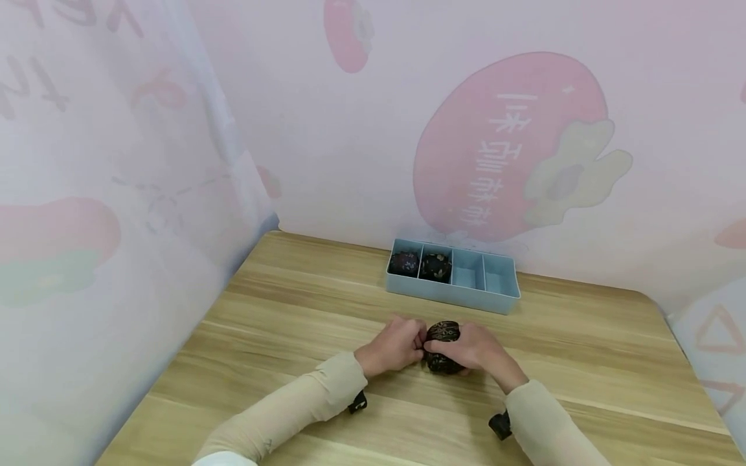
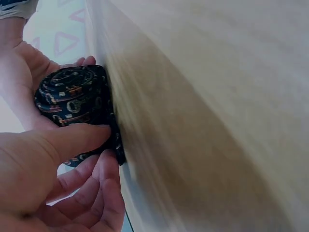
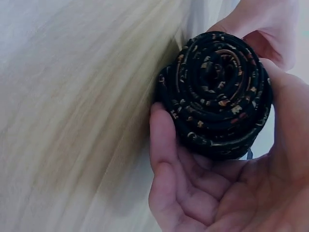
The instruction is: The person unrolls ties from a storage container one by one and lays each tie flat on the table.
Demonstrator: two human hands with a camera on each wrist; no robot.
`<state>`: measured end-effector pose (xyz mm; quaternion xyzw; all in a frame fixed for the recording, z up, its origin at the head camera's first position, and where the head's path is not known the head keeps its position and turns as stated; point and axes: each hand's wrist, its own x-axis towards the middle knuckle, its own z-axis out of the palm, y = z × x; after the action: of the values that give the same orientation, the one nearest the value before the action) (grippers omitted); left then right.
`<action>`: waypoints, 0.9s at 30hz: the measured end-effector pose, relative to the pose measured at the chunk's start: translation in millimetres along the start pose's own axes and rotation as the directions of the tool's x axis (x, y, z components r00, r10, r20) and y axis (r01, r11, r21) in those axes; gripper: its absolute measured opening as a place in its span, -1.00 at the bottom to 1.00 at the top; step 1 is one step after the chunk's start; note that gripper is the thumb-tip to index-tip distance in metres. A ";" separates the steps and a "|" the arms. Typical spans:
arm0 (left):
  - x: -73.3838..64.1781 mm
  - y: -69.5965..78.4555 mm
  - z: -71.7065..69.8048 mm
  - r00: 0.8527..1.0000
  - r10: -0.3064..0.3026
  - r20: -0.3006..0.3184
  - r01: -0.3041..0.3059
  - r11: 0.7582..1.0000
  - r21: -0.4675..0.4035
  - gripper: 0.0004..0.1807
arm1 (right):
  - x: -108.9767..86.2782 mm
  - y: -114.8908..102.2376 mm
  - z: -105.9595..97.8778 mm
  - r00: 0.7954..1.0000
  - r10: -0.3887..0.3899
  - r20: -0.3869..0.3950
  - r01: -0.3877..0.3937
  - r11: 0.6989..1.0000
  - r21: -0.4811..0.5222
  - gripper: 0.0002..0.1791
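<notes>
A rolled-up necktie, dark with a small coloured pattern, stands on the table between both hands. Its coiled layers face the right wrist view. My right hand grips the roll from the right, thumb on the near side and fingers curved round it. On the other side, my left hand pinches the tie's loose outer end between thumb and fingers. Two more dark patterned rolls, a left one and a second one, sit in the two left compartments of a blue box.
The blue box stands behind the hands near the table's back edge; its two right compartments hold nothing. A wood-grain table carries everything. Printed cloth walls rise at the back and left.
</notes>
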<state>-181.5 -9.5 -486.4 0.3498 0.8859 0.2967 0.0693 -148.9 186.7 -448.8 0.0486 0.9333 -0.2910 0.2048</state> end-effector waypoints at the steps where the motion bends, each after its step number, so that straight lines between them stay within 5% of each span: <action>1: 0.8 0.2 0.5 1.000 -0.007 -0.005 0.007 1.000 0.001 -0.85 | -0.1 0.4 -0.3 1.000 0.001 0.001 -0.001 1.000 -0.002 -0.28; 12: 7.3 9.7 -0.7 1.000 -0.018 0.001 0.018 0.997 0.073 -0.87 | -2.6 10.3 -14.2 0.997 0.068 -0.034 -0.071 0.992 -0.106 -0.20; 27: 5.7 11.8 -0.5 0.996 -0.082 0.033 0.079 0.993 0.092 -0.86 | -15.9 33.3 -31.7 0.994 -0.036 -0.100 0.031 0.998 -0.045 -0.23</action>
<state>-179.1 0.8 -478.8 0.3221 0.9104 0.2467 0.0815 -138.6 232.5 -436.0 0.0432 0.9492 -0.2712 0.1535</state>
